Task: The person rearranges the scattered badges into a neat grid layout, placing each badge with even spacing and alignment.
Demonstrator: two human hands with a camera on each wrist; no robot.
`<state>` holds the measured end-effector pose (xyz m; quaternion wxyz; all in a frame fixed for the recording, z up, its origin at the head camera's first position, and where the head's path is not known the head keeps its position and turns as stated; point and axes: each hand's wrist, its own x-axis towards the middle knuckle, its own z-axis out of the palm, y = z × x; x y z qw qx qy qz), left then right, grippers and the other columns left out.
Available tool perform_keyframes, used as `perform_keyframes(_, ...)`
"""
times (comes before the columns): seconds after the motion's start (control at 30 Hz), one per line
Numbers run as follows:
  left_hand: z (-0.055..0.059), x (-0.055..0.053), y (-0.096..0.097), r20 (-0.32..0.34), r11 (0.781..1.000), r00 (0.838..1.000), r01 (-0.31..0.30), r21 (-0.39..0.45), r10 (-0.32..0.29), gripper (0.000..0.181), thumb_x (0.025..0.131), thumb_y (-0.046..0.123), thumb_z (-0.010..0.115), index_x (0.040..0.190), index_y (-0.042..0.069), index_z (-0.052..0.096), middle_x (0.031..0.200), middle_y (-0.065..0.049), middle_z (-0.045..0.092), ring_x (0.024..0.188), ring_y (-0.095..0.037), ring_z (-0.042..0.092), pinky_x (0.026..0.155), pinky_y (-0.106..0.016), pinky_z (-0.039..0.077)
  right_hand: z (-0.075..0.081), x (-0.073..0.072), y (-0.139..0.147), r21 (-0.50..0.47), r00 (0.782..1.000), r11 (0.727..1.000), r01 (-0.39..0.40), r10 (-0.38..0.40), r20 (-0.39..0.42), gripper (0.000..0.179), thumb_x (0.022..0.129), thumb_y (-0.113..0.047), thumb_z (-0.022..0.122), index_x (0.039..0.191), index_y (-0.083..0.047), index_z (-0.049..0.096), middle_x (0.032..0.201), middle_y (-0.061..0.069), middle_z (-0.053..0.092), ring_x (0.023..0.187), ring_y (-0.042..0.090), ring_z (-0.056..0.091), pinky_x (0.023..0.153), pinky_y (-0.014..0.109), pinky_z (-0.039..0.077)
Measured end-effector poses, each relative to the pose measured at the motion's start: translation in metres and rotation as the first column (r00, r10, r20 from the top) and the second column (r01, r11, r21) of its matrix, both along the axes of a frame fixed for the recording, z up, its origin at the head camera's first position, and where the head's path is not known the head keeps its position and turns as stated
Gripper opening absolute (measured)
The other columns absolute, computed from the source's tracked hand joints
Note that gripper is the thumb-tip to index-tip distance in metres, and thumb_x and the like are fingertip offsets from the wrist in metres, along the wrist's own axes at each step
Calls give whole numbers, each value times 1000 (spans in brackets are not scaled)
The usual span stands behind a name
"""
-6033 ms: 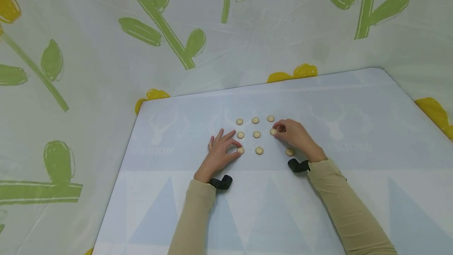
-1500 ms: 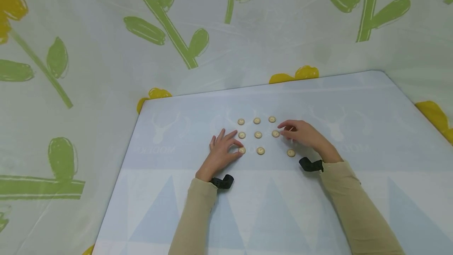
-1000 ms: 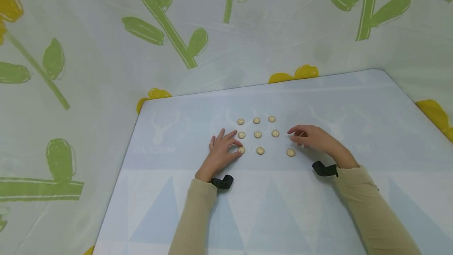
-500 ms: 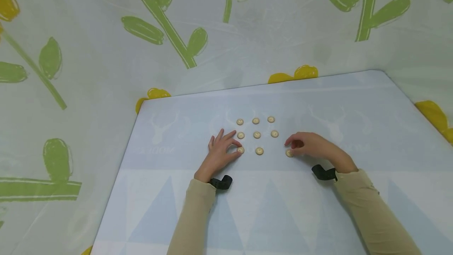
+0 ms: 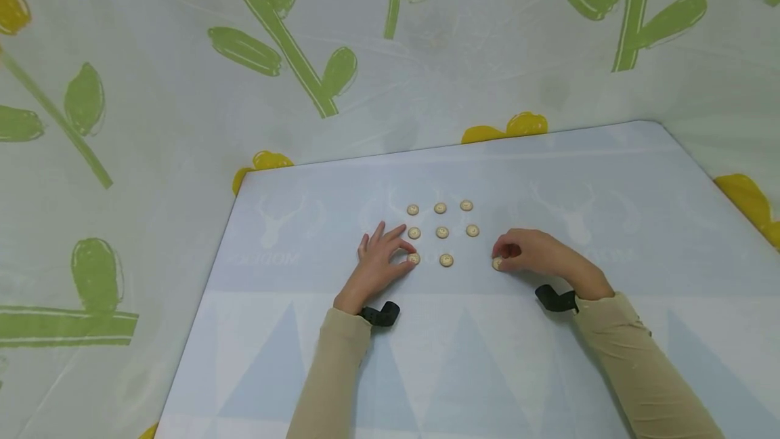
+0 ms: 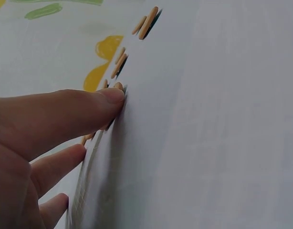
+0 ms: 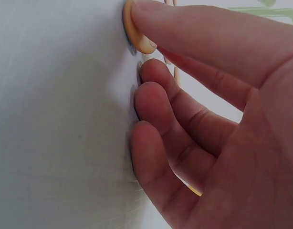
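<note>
Small round wooden discs with dark marks on top lie in three rows on the cloth-covered table. In the front row, my left hand (image 5: 379, 266) pinches the leftmost disc (image 5: 414, 259) between thumb and index finger, the other fingers spread. My right hand (image 5: 539, 253) pinches the rightmost front disc (image 5: 497, 263) by its edge; the right wrist view shows this disc (image 7: 135, 33) under the thumb, with the other fingertips on the cloth. Between the hands lies the middle front disc (image 5: 446, 260), set farther from the right one than from the left.
The middle row ends in a right-hand disc (image 5: 472, 230), and the back row in another disc (image 5: 466, 205). A pale blue and white patterned cloth (image 5: 426, 371) covers the table. Behind it hangs a curtain (image 5: 463, 39) printed with green leaves. Each wrist wears a black camera (image 5: 382, 314).
My right hand has let go of the middle row's right disc, moved right and nearer, and taken hold of the front row's right disc. My left hand has kept its pinch in place.
</note>
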<state>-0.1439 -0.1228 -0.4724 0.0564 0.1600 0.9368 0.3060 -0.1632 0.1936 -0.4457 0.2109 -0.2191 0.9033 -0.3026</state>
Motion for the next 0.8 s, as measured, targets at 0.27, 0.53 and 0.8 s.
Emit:
perform_keyframes(0.27,1,-2,0,-8,1000,1000,1,-3,-1,13,80,34,64,92,28,61,142,4,32,135,-25,4,101,-51,-3,3,-2,0,-3,1000,1000,-11,11,9,12,78,-20,68,85,-16,60,76,-4,54,73,15,47,66,31,40)
perform_keyframes(0.53,0,-1,0,-13,1000,1000,2,-10,-2,13,80,33,65,92,28,61,142,3,32,135,-26,5,101,-52,-2,5,-1,0,-14,999,1000,-12,13,30,11,78,-22,68,83,-16,60,75,-4,55,73,15,48,66,31,40)
perform_keyframes(0.8,0,-1,0,-13,1000,1000,8,5,-8,13,80,32,65,92,28,61,141,3,33,135,-27,5,101,-52,-2,4,-1,1,-20,999,1000,-10,11,34,10,79,-22,67,83,-16,60,76,-4,56,73,15,49,67,31,40)
